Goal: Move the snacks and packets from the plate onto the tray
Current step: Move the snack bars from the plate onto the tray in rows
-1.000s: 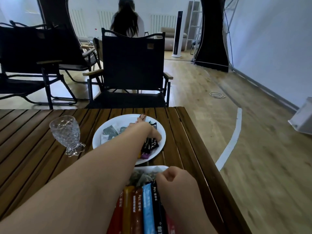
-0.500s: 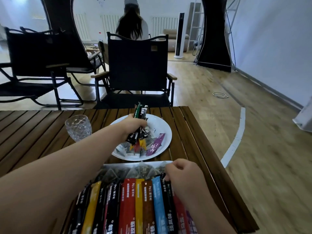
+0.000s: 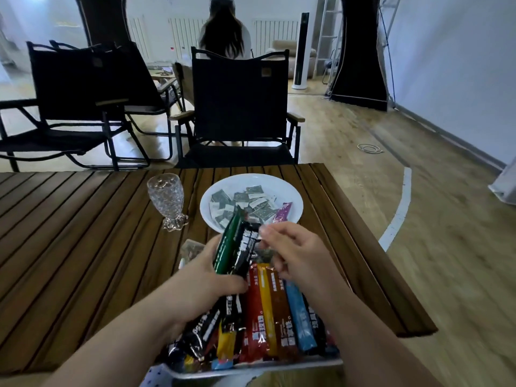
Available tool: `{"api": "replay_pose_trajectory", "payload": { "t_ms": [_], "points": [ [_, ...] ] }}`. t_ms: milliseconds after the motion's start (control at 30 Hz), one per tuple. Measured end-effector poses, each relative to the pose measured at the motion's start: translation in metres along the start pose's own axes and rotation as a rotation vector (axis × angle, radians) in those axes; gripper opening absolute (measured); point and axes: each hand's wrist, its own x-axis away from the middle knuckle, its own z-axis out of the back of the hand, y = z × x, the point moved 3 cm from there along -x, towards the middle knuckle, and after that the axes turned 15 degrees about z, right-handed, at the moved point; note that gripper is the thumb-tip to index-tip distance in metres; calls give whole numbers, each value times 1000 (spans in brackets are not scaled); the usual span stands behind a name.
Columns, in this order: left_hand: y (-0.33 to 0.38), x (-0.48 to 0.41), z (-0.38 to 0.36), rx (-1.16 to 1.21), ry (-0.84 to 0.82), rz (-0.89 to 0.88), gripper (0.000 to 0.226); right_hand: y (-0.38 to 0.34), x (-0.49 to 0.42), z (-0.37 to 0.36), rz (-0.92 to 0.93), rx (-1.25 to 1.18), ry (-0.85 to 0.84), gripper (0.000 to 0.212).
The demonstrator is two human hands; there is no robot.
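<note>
Held bars (image 3: 237, 247): one green and one black, tilted, above the far end of the tray, between the two hands.
Left hand (image 3: 206, 277): grips the lower part of these bars.
Right hand (image 3: 296, 252): just beside their top, fingers bent; blurred, so I cannot tell if it holds anything.
Tray (image 3: 251, 371): at the near table edge, with a row of coloured bars (image 3: 268, 311) in it.
Plate (image 3: 293, 194): beyond the hands, holding small packets (image 3: 240, 202) and a purple bar (image 3: 282, 212).
Glass (image 3: 167, 199): left of the plate.

Print on packets (image 3: 262, 311) unreadable; right hand (image 3: 298, 255) fingers (image 3: 269, 233) blurred
</note>
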Motion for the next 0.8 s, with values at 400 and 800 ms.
{"api": "replay_pose_trajectory", "payload": {
  "t_ms": [400, 800],
  "points": [
    [-5, -6, 33, 23, -146, -57, 52, 20, -6, -9, -118, -263, 235, 20],
    [-5, -16, 46, 335, -72, -54, 49, 16, -1, 10, -148, -556, 330, 14]
  ]
}}
